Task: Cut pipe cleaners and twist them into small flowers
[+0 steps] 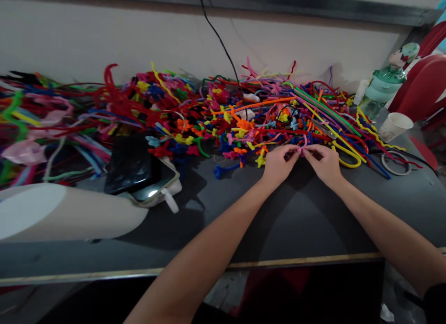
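Note:
Over the dark table, my left hand (pixel 281 163) and my right hand (pixel 323 162) meet, thumbs and forefingers closed in a pinch. Between the fingertips is a small pink pipe cleaner (pixel 304 142), one end sticking up; the rest of it is hidden by the fingers. Just behind the hands lies a heap of pipe cleaners (pixel 278 115) in many colours, some straight, others twisted into small flower shapes. A bent yellow pipe cleaner (pixel 348 163) lies close to my right hand.
A black phone-like slab (pixel 130 163) rests on a pale-cased device (pixel 156 187) at left, by a large white rounded object (pixel 87 212). At right stand a paper cup (pixel 395 127) and a green bottle (pixel 379 89). A black cable (pixel 221 40) hangs before the wall.

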`<state>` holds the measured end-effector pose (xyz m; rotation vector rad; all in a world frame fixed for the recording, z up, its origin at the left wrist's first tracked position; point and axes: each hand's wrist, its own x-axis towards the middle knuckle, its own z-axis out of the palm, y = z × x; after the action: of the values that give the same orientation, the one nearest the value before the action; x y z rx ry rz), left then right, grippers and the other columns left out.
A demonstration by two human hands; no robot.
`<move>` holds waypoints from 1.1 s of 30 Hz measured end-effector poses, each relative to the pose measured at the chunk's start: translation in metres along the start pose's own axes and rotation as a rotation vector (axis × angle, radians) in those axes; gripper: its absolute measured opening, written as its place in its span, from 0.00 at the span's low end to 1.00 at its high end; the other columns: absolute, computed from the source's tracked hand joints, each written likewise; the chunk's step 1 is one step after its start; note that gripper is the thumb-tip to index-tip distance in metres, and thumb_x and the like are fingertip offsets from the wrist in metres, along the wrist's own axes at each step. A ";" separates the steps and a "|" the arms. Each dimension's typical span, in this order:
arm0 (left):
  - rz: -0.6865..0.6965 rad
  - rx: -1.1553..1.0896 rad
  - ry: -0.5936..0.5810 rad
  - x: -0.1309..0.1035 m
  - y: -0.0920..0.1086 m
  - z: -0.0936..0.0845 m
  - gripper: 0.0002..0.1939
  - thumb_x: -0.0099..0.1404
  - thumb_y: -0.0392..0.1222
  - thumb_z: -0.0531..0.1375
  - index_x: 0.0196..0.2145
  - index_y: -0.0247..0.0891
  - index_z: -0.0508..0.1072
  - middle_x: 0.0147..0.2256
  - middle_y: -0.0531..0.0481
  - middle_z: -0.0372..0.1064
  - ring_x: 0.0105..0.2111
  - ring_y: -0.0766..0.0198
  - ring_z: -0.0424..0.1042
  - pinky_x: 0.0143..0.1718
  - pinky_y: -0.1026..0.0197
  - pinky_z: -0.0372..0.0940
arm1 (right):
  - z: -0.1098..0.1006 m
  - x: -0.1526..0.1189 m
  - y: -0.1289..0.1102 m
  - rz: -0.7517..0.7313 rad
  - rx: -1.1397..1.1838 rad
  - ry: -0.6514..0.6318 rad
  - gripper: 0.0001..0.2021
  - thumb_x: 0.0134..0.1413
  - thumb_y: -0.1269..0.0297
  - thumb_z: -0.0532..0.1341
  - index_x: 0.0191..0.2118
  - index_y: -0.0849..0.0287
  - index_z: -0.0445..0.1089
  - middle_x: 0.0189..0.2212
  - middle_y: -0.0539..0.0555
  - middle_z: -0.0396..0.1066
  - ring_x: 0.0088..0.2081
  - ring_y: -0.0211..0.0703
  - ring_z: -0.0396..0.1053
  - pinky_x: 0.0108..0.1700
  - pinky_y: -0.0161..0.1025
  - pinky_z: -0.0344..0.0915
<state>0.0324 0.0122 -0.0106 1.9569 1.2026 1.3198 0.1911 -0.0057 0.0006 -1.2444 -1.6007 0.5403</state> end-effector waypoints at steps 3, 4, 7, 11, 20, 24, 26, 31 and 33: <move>0.019 0.032 0.033 -0.001 0.001 -0.001 0.05 0.64 0.39 0.61 0.35 0.38 0.78 0.31 0.50 0.77 0.29 0.65 0.73 0.34 0.63 0.67 | 0.000 -0.002 -0.002 -0.072 -0.064 0.021 0.09 0.56 0.62 0.61 0.36 0.58 0.78 0.31 0.53 0.78 0.27 0.37 0.71 0.32 0.36 0.69; 0.022 0.032 0.040 -0.001 0.002 -0.001 0.05 0.63 0.39 0.61 0.34 0.38 0.78 0.30 0.50 0.77 0.29 0.66 0.73 0.33 0.63 0.67 | 0.000 -0.003 -0.003 -0.090 -0.085 0.026 0.09 0.56 0.62 0.61 0.36 0.58 0.78 0.31 0.53 0.78 0.27 0.37 0.71 0.32 0.36 0.69; 0.020 0.038 0.058 -0.001 0.004 -0.003 0.05 0.62 0.38 0.61 0.33 0.37 0.78 0.29 0.50 0.76 0.28 0.65 0.72 0.33 0.63 0.67 | 0.000 -0.004 -0.004 -0.130 -0.154 0.019 0.09 0.57 0.62 0.60 0.37 0.57 0.78 0.31 0.53 0.78 0.27 0.37 0.71 0.33 0.36 0.69; 0.019 0.082 0.077 -0.001 0.004 -0.004 0.05 0.63 0.39 0.61 0.32 0.39 0.78 0.29 0.50 0.76 0.29 0.64 0.72 0.35 0.61 0.67 | 0.001 -0.005 -0.002 -0.176 -0.227 -0.047 0.11 0.57 0.62 0.59 0.39 0.56 0.78 0.34 0.54 0.79 0.31 0.40 0.74 0.35 0.38 0.70; 0.089 0.121 0.055 -0.001 0.003 -0.004 0.05 0.62 0.37 0.61 0.33 0.38 0.78 0.30 0.48 0.76 0.32 0.62 0.73 0.37 0.60 0.67 | -0.002 -0.004 0.002 -0.281 -0.260 -0.041 0.11 0.60 0.63 0.58 0.37 0.57 0.78 0.34 0.56 0.79 0.33 0.42 0.75 0.38 0.39 0.70; 0.102 0.110 0.035 0.000 0.000 -0.004 0.07 0.64 0.37 0.60 0.36 0.38 0.78 0.33 0.47 0.77 0.34 0.61 0.73 0.39 0.59 0.67 | -0.004 -0.002 0.003 -0.292 -0.226 -0.061 0.11 0.61 0.60 0.59 0.39 0.57 0.78 0.34 0.55 0.79 0.33 0.41 0.74 0.38 0.38 0.69; 0.109 0.078 0.001 0.002 -0.003 -0.004 0.08 0.65 0.37 0.59 0.38 0.39 0.78 0.36 0.47 0.78 0.36 0.61 0.74 0.40 0.59 0.67 | -0.005 -0.001 0.003 -0.246 -0.208 -0.057 0.11 0.61 0.59 0.59 0.38 0.57 0.78 0.33 0.54 0.79 0.31 0.40 0.73 0.36 0.38 0.69; 0.073 -0.008 -0.066 0.004 -0.004 -0.005 0.08 0.65 0.38 0.59 0.39 0.40 0.78 0.35 0.48 0.78 0.35 0.62 0.73 0.38 0.60 0.66 | -0.006 -0.001 0.001 -0.158 -0.161 -0.053 0.11 0.59 0.57 0.60 0.36 0.57 0.77 0.32 0.54 0.78 0.30 0.40 0.72 0.36 0.39 0.68; 0.031 -0.063 -0.080 0.004 -0.003 -0.005 0.07 0.64 0.39 0.59 0.37 0.39 0.76 0.32 0.49 0.76 0.32 0.64 0.72 0.34 0.62 0.64 | -0.006 -0.001 -0.001 -0.145 -0.131 -0.061 0.12 0.59 0.57 0.59 0.36 0.57 0.77 0.32 0.55 0.78 0.30 0.41 0.72 0.34 0.38 0.67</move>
<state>0.0272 0.0171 -0.0086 1.9715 1.0837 1.2669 0.1960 -0.0080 0.0035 -1.2054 -1.7859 0.3902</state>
